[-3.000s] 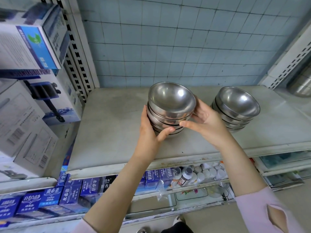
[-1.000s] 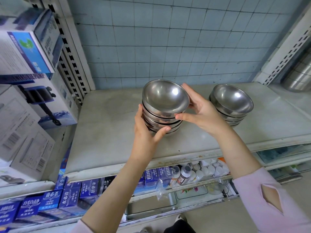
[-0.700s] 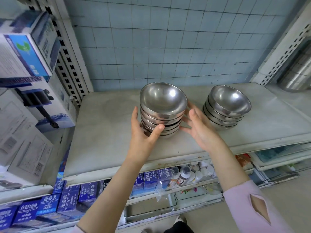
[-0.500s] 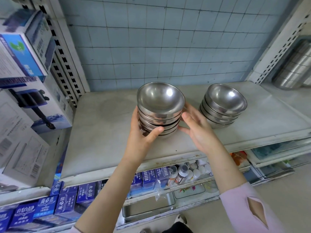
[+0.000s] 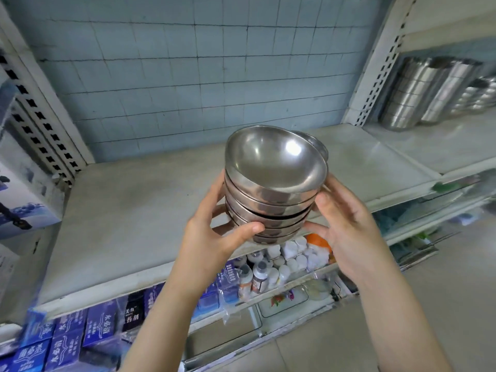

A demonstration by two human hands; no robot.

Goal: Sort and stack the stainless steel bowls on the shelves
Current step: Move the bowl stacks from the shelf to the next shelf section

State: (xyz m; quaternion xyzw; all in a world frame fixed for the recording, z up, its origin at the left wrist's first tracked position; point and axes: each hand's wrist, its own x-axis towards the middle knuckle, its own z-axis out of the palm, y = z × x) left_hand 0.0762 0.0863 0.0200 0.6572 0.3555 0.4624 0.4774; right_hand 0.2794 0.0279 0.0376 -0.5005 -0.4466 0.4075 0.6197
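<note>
A stack of several stainless steel bowls [image 5: 273, 167] is held up in the air above the front edge of the grey shelf [image 5: 128, 216]. My left hand [image 5: 212, 237] grips the stack's lower left side, thumb across the bottom bowls. My right hand [image 5: 346, 229] clasps its right side. The top bowl tilts slightly toward me. Behind the held stack only a sliver of rim of a second bowl stack [image 5: 318, 146] shows; the rest is hidden.
Tall stacks of steel cups [image 5: 418, 95] stand on the neighbouring shelf at right. Cardboard boxes [image 5: 21, 205] sit at the left. Below are blue boxes [image 5: 67, 339] and small bottles [image 5: 281, 264]. A tiled wall backs the shelf.
The stack has come up off the shelf and toward me in both hands. It now covers most of the second stack. The view has swung to the right.
</note>
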